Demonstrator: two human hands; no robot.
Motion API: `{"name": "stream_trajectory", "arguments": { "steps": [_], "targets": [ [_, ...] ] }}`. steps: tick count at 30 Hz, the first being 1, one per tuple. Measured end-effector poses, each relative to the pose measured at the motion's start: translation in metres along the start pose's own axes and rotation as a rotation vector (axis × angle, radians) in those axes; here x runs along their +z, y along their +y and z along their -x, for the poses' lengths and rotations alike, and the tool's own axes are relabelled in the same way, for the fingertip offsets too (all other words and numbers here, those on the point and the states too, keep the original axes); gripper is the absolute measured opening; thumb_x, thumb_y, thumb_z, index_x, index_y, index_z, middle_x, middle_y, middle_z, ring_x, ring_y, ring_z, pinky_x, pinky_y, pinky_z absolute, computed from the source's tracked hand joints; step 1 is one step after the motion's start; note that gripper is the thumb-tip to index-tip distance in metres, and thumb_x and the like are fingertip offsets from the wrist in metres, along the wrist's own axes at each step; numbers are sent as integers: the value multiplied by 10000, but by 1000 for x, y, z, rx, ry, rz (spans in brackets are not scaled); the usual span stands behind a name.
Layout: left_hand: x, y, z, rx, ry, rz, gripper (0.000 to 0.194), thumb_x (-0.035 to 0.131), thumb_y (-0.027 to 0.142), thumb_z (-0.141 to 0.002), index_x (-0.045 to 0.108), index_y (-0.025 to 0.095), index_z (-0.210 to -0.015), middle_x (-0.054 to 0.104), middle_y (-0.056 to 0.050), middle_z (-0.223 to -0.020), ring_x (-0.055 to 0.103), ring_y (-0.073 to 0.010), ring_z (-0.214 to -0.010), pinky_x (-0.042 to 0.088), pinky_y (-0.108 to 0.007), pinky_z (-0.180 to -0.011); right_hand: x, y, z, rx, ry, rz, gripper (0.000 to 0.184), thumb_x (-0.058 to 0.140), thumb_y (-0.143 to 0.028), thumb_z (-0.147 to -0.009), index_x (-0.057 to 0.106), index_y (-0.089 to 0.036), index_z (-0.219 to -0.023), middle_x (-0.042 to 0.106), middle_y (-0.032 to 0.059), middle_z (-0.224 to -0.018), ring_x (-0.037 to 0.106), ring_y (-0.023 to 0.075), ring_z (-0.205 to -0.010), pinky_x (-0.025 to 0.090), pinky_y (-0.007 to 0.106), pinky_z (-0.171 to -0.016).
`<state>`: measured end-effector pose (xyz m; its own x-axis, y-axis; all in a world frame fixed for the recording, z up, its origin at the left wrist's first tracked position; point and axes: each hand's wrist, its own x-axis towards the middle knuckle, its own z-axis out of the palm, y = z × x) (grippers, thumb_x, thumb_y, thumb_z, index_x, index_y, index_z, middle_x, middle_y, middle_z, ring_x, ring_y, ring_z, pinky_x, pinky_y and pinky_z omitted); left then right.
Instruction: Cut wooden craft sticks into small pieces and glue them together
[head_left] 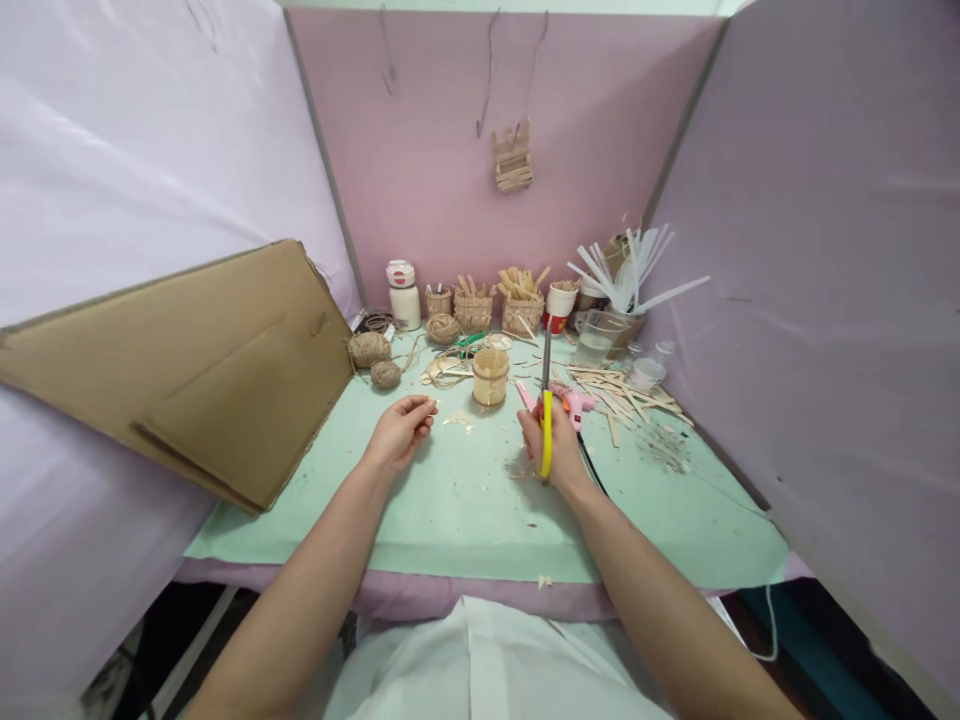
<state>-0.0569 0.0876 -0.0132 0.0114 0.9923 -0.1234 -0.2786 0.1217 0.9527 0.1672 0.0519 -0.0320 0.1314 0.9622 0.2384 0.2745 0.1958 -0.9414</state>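
My right hand (559, 445) is closed around the yellow handle of a pair of scissors (547, 400), whose blades point up and away from me. On the left, my left hand (405, 430) is pinched, fingertips together; a tiny pale bit seems to show at the tips, too small to name. Between and beyond both hands stands a small round wooden cup (490, 378) with bands around it. Pale scraps (459, 420) lie on the table near my left fingertips. Partly behind my right hand rests a pink glue gun (579, 402) with a black cord.
Flat wooden sticks (622, 390) are strewn at the right. Twine balls (370, 349) sit at the back left, near a leaning cardboard sheet (225, 370). Along the back stand stick-filled baskets (522, 315), a white bottle (405, 305) and a clear jug (595, 340).
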Motion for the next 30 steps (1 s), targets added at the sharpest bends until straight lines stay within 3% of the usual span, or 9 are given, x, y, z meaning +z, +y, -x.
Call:
{"name": "stream_trajectory", "arguments": {
  "steps": [4, 11, 13, 22, 30],
  "targets": [
    [11, 2, 1, -14, -5, 44, 289, 774, 243, -568, 615, 122, -776, 618, -20, -710, 528, -36, -561, 422, -131, -504, 0, 3, 0, -23, 8, 50, 288, 498, -449, -812, 322, -232, -742, 392, -84, -559, 404, 84, -413, 344, 209, -408],
    [61, 8, 12, -90, -197, 259, 215, 734, 139, -598, 611, 119, -774, 585, -3, -641, 526, -34, -548, 418, -120, -507, 2, 8, 0, -86, 42, 137, 270, 546, -400, -783, 352, -222, -722, 432, -57, -627, 411, 102, -509, 345, 223, -489],
    [70, 3, 16, -115, -196, 297, 207, 738, 157, -601, 606, 115, -755, 565, 8, -625, 498, -20, -525, 409, -114, -502, 3, 9, 0, -104, 44, 151, 260, 545, -386, -784, 356, -220, -719, 434, -55, -632, 411, 105, -524, 345, 227, -506],
    [67, -17, 21, -114, -167, 212, 330, 801, 228, -518, 640, 104, -778, 559, 13, -636, 488, -29, -543, 376, -138, -496, 5, 1, 5, -151, 57, 153, 299, 605, -362, -726, 343, -221, -700, 423, -67, -600, 386, 112, -556, 335, 238, -549],
    [65, -16, 19, -123, -160, 195, 312, 795, 273, -534, 641, 89, -733, 582, -13, -670, 497, -36, -568, 397, -155, -533, -4, -5, 8, -36, -17, 92, 275, 507, -435, -795, 330, -228, -762, 373, -71, -640, 376, 96, -536, 331, 222, -504]
  ]
}}
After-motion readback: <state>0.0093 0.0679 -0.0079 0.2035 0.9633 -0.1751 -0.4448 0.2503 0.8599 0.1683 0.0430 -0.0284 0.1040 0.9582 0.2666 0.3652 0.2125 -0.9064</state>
